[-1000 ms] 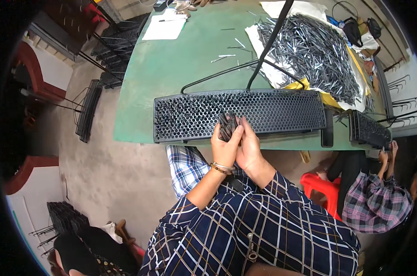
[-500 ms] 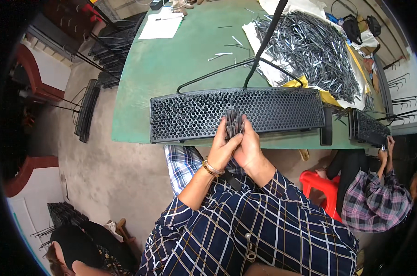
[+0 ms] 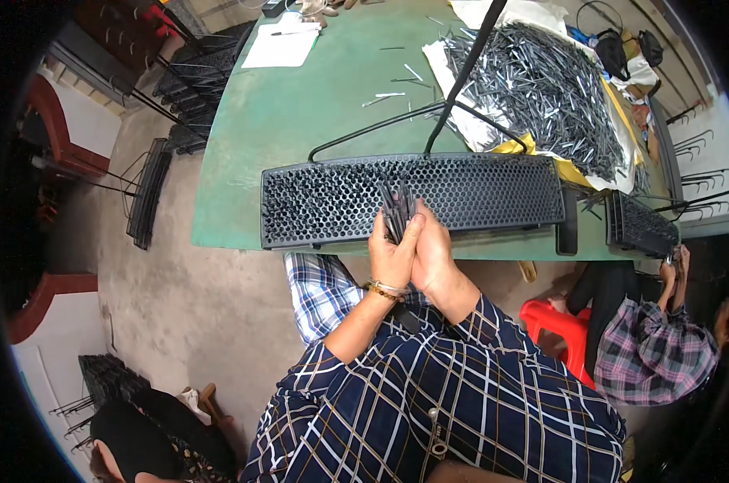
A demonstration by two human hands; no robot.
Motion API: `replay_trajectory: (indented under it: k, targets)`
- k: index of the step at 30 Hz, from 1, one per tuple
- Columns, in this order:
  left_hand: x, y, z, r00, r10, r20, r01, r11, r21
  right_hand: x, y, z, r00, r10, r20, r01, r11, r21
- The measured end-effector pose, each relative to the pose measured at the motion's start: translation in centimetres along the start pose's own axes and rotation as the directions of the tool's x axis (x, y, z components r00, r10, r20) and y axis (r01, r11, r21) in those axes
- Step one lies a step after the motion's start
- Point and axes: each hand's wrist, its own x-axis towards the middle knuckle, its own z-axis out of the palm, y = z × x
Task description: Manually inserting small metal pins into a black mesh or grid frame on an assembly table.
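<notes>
A bundle of thin dark strips (image 3: 397, 211) is clasped between my two hands, its ends fanning upward. My left hand (image 3: 392, 262) wraps the bundle from the left, thumb laid across toward the other palm. My right hand (image 3: 435, 253) presses against it from the right, fingers partly hidden behind the strips. Just beyond my hands, along the table's near edge, lies a long black perforated rack (image 3: 501, 189) with a bent wire handle (image 3: 364, 130). Its left holes look filled with dark pieces, while those to the right appear bare.
A big heap of similar strips (image 3: 533, 97) lies on white and yellow sacking on the green table (image 3: 276, 121). Paper and a pen (image 3: 282, 45) are at the far left. To the right, a co-worker (image 3: 654, 346) handles a second rack (image 3: 642, 225) beside a red stool (image 3: 553, 326).
The bundle has shifted slightly left and tilted that way. My left hand has turned more upright around it, its thumb rising. The rack stays in place.
</notes>
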Motion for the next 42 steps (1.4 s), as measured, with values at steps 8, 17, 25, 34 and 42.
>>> replay_trajectory:
  k: [8,17,25,34,42]
  targets:
    - [-0.2,1.3,0.9,0.975,-0.109,-0.195,0.074,0.981,-0.179,-0.9,0.0,0.4,1.0,0.028,0.011,-0.028,0.999,-0.03]
    - [1.9,1.7,-1.1,0.908,-0.405,-0.11,0.228,0.695,-0.682,-1.1,-0.2,0.9,0.984,-0.012,0.178,0.013,1.0,-0.008]
    - [0.0,3.1,-3.8,0.637,-0.507,0.581,0.761,0.534,-0.368,0.2,-5.5,-0.7,0.961,0.008,0.275,0.148,0.827,-0.542]
    - [-0.5,2.3,-3.5,0.546,-0.566,0.618,0.807,0.555,-0.204,1.6,-6.3,-1.5,0.956,0.059,0.286,0.171,0.681,-0.712]
    - [-0.5,1.4,-3.8,0.545,-0.466,0.697,0.786,0.575,-0.23,2.4,-6.6,-2.0,0.949,-0.042,0.314,0.263,0.656,-0.707]
